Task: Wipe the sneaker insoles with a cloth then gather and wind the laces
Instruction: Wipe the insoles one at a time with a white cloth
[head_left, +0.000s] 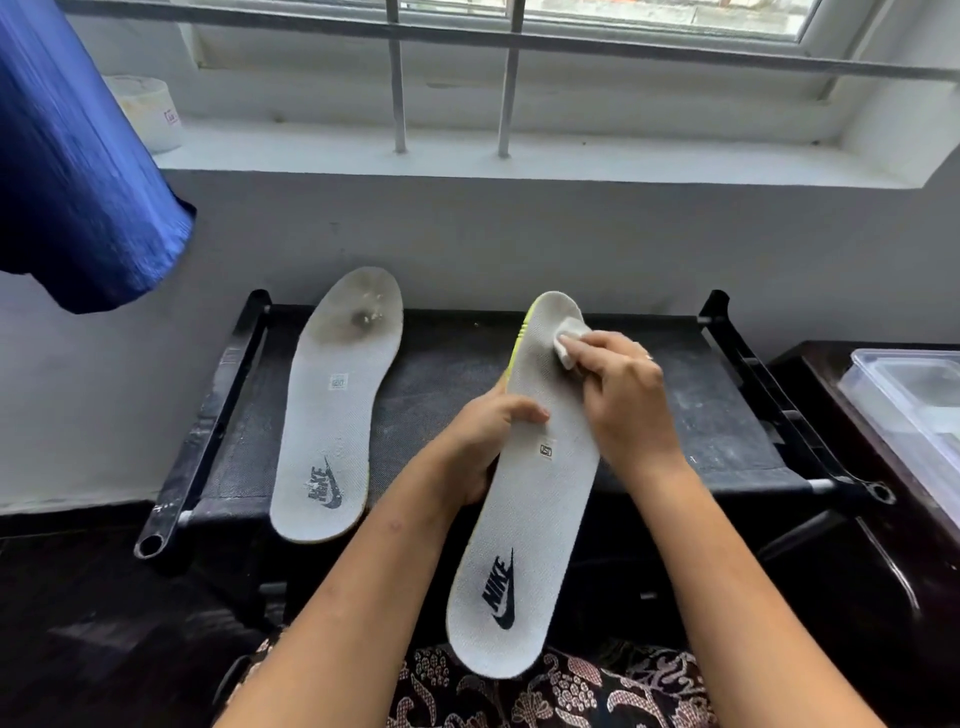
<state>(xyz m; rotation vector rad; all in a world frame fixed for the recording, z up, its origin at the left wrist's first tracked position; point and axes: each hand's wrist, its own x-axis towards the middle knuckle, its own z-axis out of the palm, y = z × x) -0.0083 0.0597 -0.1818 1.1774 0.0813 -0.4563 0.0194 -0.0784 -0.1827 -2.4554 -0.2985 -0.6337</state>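
Note:
My left hand (485, 441) grips a white insole (524, 525) with a yellow-green edge by its middle, tilted up over my lap. My right hand (623, 395) presses a small white cloth (569, 340) against the toe end of that insole. A second white insole (337, 410), with a dark dirty patch near its toe, lies flat on the black rack top (441, 374) to the left. No laces are visible.
The black mesh-topped rack stands against a white wall below a barred window. A blue fabric (78, 156) hangs at the upper left. A clear plastic box (914, 400) sits on a dark table at the right. A white container (150, 111) rests on the sill.

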